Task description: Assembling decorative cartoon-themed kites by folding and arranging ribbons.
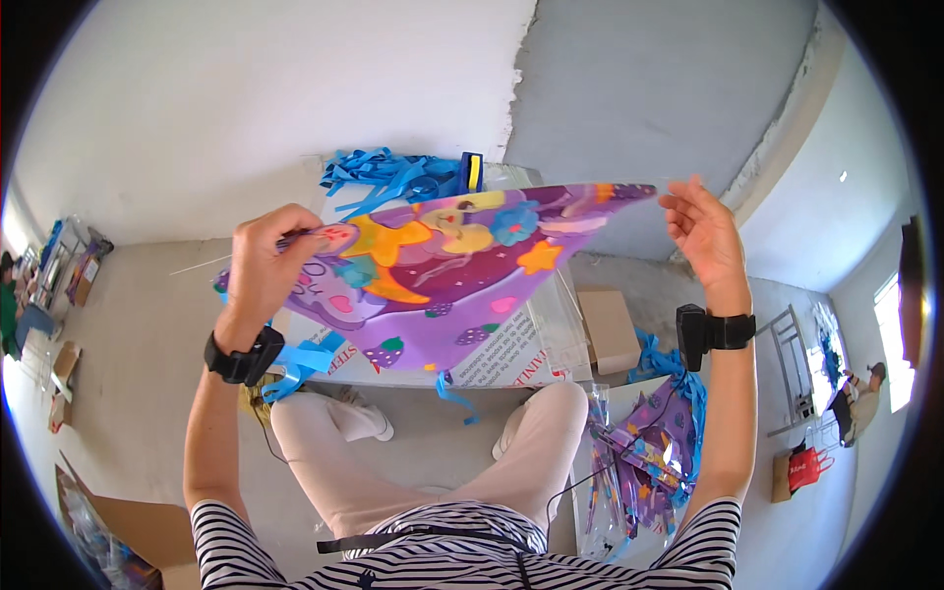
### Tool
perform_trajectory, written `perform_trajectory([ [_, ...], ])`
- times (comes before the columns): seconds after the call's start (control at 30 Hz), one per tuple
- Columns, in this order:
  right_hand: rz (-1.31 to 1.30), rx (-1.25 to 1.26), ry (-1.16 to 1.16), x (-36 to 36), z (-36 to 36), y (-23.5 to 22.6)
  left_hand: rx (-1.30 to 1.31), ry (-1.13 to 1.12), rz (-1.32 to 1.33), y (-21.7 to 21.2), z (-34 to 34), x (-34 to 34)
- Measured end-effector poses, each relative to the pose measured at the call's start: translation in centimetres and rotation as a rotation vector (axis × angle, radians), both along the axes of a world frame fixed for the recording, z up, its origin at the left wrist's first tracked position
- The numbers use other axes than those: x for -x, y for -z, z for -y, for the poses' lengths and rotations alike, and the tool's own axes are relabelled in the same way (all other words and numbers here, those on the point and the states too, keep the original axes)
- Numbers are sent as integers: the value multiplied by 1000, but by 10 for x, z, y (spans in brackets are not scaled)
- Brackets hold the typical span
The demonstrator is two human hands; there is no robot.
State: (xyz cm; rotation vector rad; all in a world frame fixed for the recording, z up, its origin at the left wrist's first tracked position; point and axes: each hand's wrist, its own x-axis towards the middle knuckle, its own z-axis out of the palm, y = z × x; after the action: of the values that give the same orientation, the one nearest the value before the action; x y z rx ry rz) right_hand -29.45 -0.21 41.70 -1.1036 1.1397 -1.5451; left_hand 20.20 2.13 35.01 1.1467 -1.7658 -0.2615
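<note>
A purple kite (423,285) with a printed pattern of stars, a moon, flowers and strawberries is spread in the air in front of me, above the table. My left hand (270,261) pinches its left edge between thumb and fingers. A thin white rod (204,265) sticks out to the left beside that hand. My right hand (703,231) is raised just past the kite's right tip, its fingers loosely bent and apart, and I see nothing held in it. A blue ribbon (454,398) hangs below the kite's lower corner.
On the table (393,374) lie blue ribbons (383,175) and a dark blue and yellow box (472,172). A cardboard box (607,329) stands to the right. More purple kites (649,442) with blue ribbons lie by my right leg. A person (863,403) sits far right.
</note>
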Motion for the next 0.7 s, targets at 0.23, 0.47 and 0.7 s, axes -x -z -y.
perform_trajectory([
  [0.23, -945, 614, 222, -45, -18, -2, -46, -14, 95, -26, -7, -17],
  [0.47, -1179, 479, -305, -104, -12, -9, -57, -15, 240, -54, -14, -12],
  [0.7, -1113, 247, -491, -113, 11, -26, -281, 146, 178, -78, -11, -33],
])
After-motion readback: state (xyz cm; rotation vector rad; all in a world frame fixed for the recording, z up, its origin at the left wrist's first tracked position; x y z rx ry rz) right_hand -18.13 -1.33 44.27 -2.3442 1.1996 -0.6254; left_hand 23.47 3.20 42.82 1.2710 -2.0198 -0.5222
